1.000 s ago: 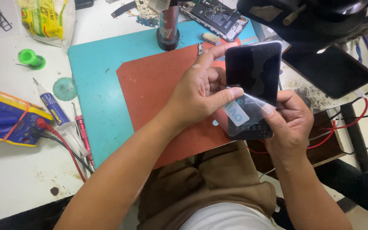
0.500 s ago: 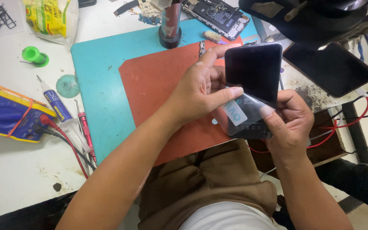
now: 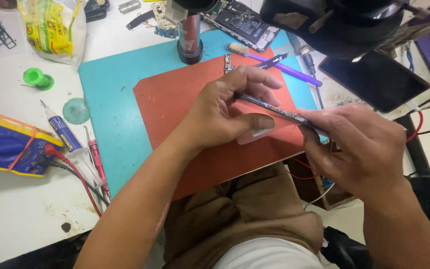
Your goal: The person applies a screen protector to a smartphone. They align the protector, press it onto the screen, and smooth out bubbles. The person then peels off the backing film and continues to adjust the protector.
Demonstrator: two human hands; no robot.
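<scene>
Phone point(image 3: 274, 110) edge-on, btwn left hand point(image 3: 225, 112) fingers, right hand point(image 3: 359, 144)

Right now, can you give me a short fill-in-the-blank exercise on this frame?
1. Both hands hold a thin dark ____ edge-on above the red mat.
2. The red mat lies on a larger ____ mat.
3. The green tape roll sits on the person's ____ side.

Missing words: phone; blue; left.

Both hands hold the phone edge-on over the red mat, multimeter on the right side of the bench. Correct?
Not quite. The head view shows the multimeter on the left. The rest holds: left hand and right hand hold the phone edge-on over the red mat.
</scene>
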